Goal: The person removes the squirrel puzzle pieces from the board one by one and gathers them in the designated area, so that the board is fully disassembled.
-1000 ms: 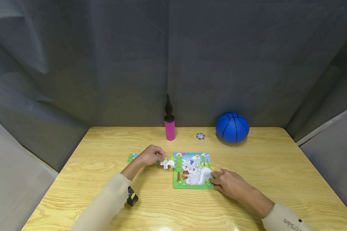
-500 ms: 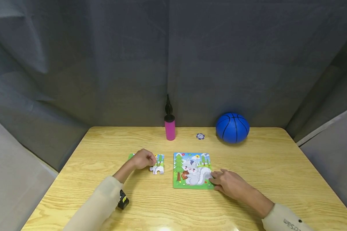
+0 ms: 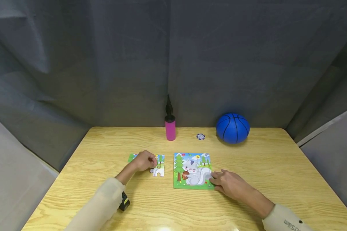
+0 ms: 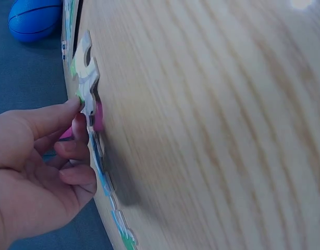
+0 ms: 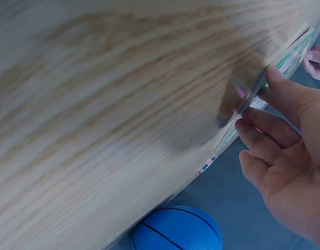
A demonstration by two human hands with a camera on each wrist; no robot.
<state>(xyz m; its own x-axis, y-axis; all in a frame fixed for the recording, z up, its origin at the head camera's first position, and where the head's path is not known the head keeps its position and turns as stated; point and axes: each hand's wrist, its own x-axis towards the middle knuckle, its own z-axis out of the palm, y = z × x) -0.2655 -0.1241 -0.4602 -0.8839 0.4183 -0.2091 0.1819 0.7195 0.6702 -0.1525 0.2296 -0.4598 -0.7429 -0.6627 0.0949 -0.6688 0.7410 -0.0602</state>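
White and gray with a bit of green, one puzzle piece (image 3: 161, 169) is pinched in my left hand (image 3: 145, 160), with my thumb on one side and a finger on the other. A second ago I had this piece right up by the left side of the squirrel picture (image 3: 192, 170). Half a second later it was well away from there, over to the left, and now it is a tiny bit closer to me than that. It is at the near side of the blue and green row of pieces (image 3: 161, 158), and my hand hides part of that row. I can't tell if the piece touches the row or the wood table (image 3: 219, 211). My right hand (image 3: 228, 183) has not moved. It is at the low right corner of the squirrel picture, fingers loosely out and tips touching the edge, not curled around it. The picture lies flat and has stayed in its place too. At the back of the table, the pink pump (image 3: 170, 130) stands up, the little blue and white chip (image 3: 200, 136) lies flat, and the blue ball (image 3: 233, 128) sits to the right, all just where they were.
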